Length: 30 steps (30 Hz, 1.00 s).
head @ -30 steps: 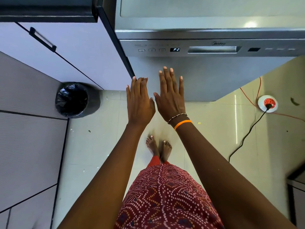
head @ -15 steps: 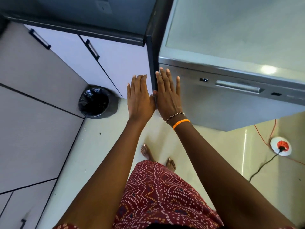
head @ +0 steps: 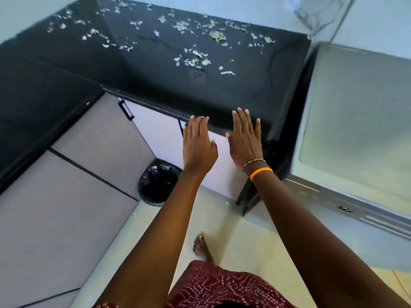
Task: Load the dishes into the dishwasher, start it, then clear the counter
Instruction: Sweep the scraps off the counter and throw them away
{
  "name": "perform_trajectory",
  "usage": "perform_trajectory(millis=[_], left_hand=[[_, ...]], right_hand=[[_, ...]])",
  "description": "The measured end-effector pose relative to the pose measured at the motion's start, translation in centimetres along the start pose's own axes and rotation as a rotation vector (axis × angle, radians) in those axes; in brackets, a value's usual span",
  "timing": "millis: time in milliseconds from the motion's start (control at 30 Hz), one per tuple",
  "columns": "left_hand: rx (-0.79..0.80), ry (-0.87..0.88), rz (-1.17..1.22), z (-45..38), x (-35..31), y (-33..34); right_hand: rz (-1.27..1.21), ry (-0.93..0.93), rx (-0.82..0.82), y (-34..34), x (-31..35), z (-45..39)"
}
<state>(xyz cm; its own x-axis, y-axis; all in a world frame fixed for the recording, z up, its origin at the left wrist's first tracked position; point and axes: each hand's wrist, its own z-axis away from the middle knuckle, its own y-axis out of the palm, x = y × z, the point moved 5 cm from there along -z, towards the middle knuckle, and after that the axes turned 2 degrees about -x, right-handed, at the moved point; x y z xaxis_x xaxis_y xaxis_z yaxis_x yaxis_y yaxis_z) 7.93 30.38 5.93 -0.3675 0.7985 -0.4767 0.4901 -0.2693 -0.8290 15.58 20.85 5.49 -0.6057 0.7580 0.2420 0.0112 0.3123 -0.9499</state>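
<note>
A black counter (head: 155, 81) fills the upper middle of the view, strewn with several pale food scraps (head: 195, 58). My left hand (head: 198, 145) and my right hand (head: 245, 138) are both held out flat with straight fingers, palms down, near the counter's front edge. Neither hand holds anything. The fingertips overlap the edge, but contact cannot be told. The silver dishwasher (head: 355, 121) stands to the right with its door closed; its control strip (head: 344, 208) shows a small lit display.
A bin with a black liner (head: 159, 182) stands on the floor below the counter corner. White cabinet doors (head: 155, 138) with dark handles sit under the counter. My bare foot (head: 201, 246) is on the pale tiled floor. An orange cable (head: 403, 287) lies at the lower right.
The view has swung up and left from the dishwasher front to the counter. Both open hands have risen together from in front of the dishwasher to the counter edge and drifted slightly apart.
</note>
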Motion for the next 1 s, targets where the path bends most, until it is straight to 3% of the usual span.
perform_trajectory(millis=[333,667,833,1000], left_hand=[[0.041,-0.020,0.012,-9.6,7.0,-1.9],[0.269,-0.093,-0.093,-20.4,13.4,1.6],[0.443,0.017,-0.182,-26.1,14.4,3.7],[0.432,0.073,-0.184,-31.2,13.9,5.8]], right_hand=[[-0.156,0.313,0.136,4.1,1.3,-10.1],[-0.083,0.426,0.093,6.8,0.1,-22.3],[-0.057,0.462,0.096,8.0,0.7,-28.2],[-0.127,0.433,0.095,10.0,2.8,-34.3]])
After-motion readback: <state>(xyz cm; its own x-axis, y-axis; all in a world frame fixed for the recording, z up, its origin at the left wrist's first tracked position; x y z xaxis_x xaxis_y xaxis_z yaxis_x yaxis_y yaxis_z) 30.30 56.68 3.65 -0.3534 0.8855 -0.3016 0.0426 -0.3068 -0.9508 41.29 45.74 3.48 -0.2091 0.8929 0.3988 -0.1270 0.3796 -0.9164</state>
